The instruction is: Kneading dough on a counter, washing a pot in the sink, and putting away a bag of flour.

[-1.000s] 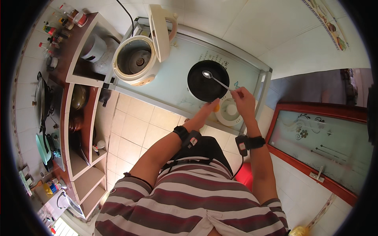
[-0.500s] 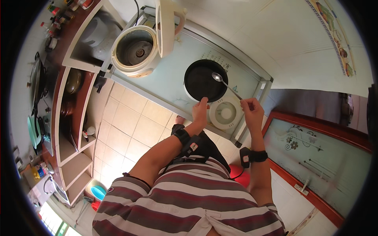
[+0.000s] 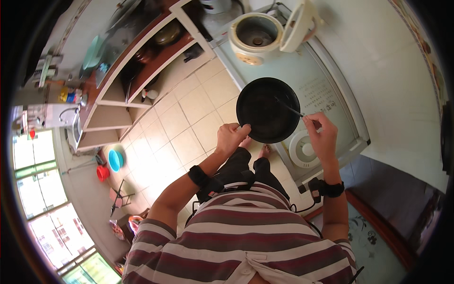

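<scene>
My left hand (image 3: 230, 139) grips the near-left rim of a round black pot (image 3: 266, 124), which is lifted over the edge of the glass-topped table (image 3: 335, 87). My right hand (image 3: 321, 135) is closed on the handle of a spoon (image 3: 294, 109), whose head dips into the pot. Behind the pot stands a cream rice cooker (image 3: 243, 54) with its lid (image 3: 296, 28) raised and its inside uncovered. A white round perforated piece (image 3: 302, 151) lies on the table's near end, left of my right wrist.
At left run a shelving unit (image 3: 110, 114) with pans and a sink (image 3: 75, 124). A blue basin (image 3: 115, 161), a red bucket (image 3: 103, 173) and a folding chair (image 3: 118, 196) stand on the tiled floor, near bright windows (image 3: 61, 232). A glass-panelled door (image 3: 378, 246) is at lower right.
My view and body have turned leftward, showing more windows and floor. My left hand has taken the pot off its spot toward the table's edge; my right hand moved along with the spoon.
</scene>
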Available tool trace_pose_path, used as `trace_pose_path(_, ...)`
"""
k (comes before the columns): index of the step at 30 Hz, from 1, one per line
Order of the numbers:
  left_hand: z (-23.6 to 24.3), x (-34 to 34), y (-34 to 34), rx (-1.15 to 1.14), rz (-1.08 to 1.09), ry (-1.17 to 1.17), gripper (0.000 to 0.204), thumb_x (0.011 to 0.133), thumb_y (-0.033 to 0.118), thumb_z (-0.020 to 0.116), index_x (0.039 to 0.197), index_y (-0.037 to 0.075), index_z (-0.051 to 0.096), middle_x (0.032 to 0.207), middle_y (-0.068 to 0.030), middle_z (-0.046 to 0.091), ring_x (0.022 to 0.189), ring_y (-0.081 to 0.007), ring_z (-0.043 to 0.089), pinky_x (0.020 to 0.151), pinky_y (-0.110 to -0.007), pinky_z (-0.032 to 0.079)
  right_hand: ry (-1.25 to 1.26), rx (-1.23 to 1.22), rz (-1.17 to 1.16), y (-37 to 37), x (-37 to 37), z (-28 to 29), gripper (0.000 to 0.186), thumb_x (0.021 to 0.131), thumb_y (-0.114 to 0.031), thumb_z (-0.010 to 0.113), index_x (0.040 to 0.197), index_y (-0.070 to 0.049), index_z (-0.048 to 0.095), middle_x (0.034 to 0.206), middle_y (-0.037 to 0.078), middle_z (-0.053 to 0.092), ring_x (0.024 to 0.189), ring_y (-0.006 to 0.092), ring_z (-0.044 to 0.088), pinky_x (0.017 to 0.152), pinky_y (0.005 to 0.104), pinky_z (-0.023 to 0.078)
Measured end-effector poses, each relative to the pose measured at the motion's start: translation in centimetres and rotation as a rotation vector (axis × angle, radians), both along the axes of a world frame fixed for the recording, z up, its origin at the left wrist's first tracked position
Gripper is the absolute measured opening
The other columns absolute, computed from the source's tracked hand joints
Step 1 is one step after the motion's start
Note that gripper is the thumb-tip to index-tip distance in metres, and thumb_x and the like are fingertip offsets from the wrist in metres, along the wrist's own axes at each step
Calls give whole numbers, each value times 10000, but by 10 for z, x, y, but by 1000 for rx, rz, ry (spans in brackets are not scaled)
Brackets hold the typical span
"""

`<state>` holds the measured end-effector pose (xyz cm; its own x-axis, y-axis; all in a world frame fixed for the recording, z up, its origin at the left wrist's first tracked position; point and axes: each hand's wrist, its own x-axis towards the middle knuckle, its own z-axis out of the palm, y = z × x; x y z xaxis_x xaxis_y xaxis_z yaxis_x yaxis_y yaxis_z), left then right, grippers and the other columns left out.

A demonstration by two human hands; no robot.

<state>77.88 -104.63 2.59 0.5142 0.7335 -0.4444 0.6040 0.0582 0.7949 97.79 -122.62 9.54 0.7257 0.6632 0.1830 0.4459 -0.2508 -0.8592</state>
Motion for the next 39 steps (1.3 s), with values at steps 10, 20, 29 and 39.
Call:
trace_pose_path(10,75,-197,28,-148,504,-173,454,847,351,615,506,59,544,516,-50,556,483,-89,500,460,-244,376,-60,299,545,121,-94,48,71,843,-7,682,859,6,614,715,60,604,628,117,548,586,247,448)
trace_pose_path(20,68,-408,69,-143,962,-355,518,862,407,612,491,66,497,505,-21,495,450,-71,420,416,-239,289,412,343,690,298,-263,54,140,926,-129,620,847,-34,555,743,19,563,670,83,493,653,226,421)
trace_pose_path(29,52,-594,153,68,1253,-292,540,884,400,624,482,75,469,503,-3,478,467,-71,429,444,-249,322,551,229,694,464,-422,46,156,945,-193,606,861,-73,552,754,-9,541,676,75,474,650,214,408)
trace_pose_path(39,35,-756,261,8,1576,-334,536,855,426,655,509,28,557,516,-29,544,463,-78,474,444,-236,366,479,20,871,661,-595,2,195,946,-234,610,852,-73,552,719,-23,540,646,53,465,608,201,390)
